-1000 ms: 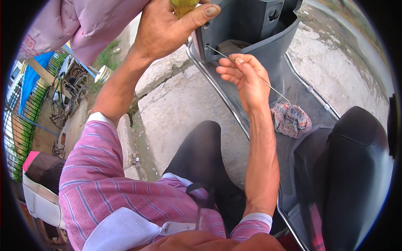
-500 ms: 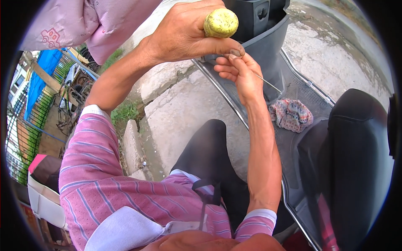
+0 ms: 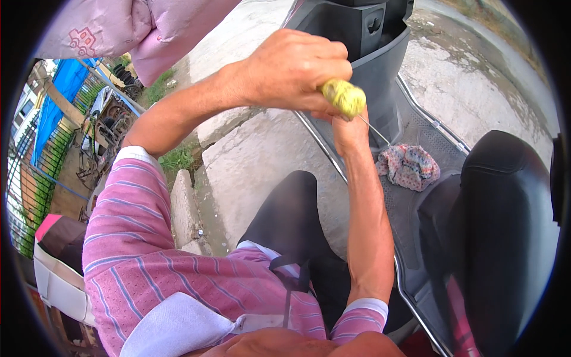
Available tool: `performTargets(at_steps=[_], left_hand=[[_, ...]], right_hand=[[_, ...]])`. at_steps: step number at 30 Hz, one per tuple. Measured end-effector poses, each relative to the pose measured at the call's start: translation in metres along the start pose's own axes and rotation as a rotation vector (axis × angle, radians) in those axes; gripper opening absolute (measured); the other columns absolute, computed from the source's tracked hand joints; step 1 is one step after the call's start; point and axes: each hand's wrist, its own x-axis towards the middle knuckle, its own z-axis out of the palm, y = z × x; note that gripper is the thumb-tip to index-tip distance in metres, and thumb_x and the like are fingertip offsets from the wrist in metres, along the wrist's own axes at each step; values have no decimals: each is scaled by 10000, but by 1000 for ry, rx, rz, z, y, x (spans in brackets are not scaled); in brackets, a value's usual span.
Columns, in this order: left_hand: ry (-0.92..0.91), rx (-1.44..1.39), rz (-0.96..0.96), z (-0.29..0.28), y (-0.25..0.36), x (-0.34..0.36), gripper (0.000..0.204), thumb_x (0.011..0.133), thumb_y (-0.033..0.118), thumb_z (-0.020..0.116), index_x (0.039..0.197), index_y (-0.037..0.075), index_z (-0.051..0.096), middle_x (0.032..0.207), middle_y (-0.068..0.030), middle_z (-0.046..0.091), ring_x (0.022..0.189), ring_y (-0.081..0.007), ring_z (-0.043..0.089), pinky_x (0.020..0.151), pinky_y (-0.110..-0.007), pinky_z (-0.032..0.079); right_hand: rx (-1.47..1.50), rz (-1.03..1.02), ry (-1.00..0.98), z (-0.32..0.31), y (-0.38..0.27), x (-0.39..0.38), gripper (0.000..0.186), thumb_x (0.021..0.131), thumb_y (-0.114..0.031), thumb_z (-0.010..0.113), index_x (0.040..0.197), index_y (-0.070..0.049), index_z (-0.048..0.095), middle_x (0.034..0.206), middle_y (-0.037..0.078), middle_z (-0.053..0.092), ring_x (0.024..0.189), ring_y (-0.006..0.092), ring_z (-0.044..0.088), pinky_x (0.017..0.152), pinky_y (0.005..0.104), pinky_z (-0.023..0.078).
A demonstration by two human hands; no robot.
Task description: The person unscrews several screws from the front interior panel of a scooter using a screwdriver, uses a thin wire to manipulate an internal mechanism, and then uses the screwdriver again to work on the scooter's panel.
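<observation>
My left hand [image 3: 297, 68] is closed around a tool with a worn yellow handle [image 3: 350, 100]. The handle's rounded end points toward me and down to the right, while the working end is hidden by the fist. Just below it, my right hand [image 3: 350, 135] is mostly covered by the left hand and the handle, so its fingers do not show. A thin metal rod [image 3: 376, 130] sticks out past the right wrist and seems to be held in that hand. Both hands are in front of the grey front panel [image 3: 380, 77] of a scooter.
A crumpled, patterned cloth [image 3: 410, 168] lies on the scooter's footboard [image 3: 423, 128], edged by a metal rail [image 3: 437, 122]. The black seat [image 3: 505, 172] is at right. Pink quilted fabric [image 3: 107, 30] hangs upper left. Broken concrete [image 3: 262, 154] is underfoot; a fence [image 3: 30, 178] stands far left.
My left hand has moved right and down and turned, tipping the handle's end to the lower right. It now covers my right hand's fingers, which showed before. The rod's tip has dropped toward the cloth.
</observation>
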Motion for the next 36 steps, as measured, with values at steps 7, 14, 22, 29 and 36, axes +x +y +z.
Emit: performTargets(at_steps=[7, 14, 22, 29, 36], left_hand=[[-152, -273, 20, 16, 88, -50, 426, 826, 470, 860, 945, 115, 657, 982, -34, 640, 786, -214, 624, 644, -363, 444], [-3, -452, -642, 84, 107, -102, 341, 822, 247, 880, 1016, 90, 648, 990, -98, 624, 849, -338, 672, 691, -456, 535], [-182, -565, -600, 133, 147, -118, 246, 859, 171, 772, 1013, 85, 601, 1021, -113, 549, 882, -348, 652, 730, -471, 549], [-62, -1172, -907, 143, 140, -134, 269, 1006, 178, 745, 1237, 52, 693, 1135, -68, 678, 984, -192, 684, 841, -355, 576], [-31, -1804, -1104, 151, 132, -123, 431, 1143, 373, 553, 1209, -13, 734, 1083, -75, 732, 999, -139, 682, 847, -306, 541]], right_hand=[[17, -51, 94, -17, -2, -12, 245, 1081, -177, 670, 1220, 22, 710, 1001, 136, 774, 854, 195, 761, 748, 297, 609], [-182, 76, 207, -8, 6, -128, 664, 997, -363, 786, 1456, 64, 567, 1329, 173, 671, 1148, 229, 689, 895, 374, 597], [-747, -104, 363, -4, 73, -160, 726, 897, -364, 884, 1396, 81, 600, 1275, 255, 655, 1168, 396, 655, 1017, 481, 522], [-920, -293, 336, -28, 53, -178, 545, 808, -31, 831, 1321, 17, 652, 1226, 216, 681, 1125, 392, 694, 969, 461, 567], [-932, -310, -86, -25, -2, -169, 561, 751, -10, 871, 1278, -37, 680, 1217, 187, 704, 1092, 374, 723, 945, 425, 589]])
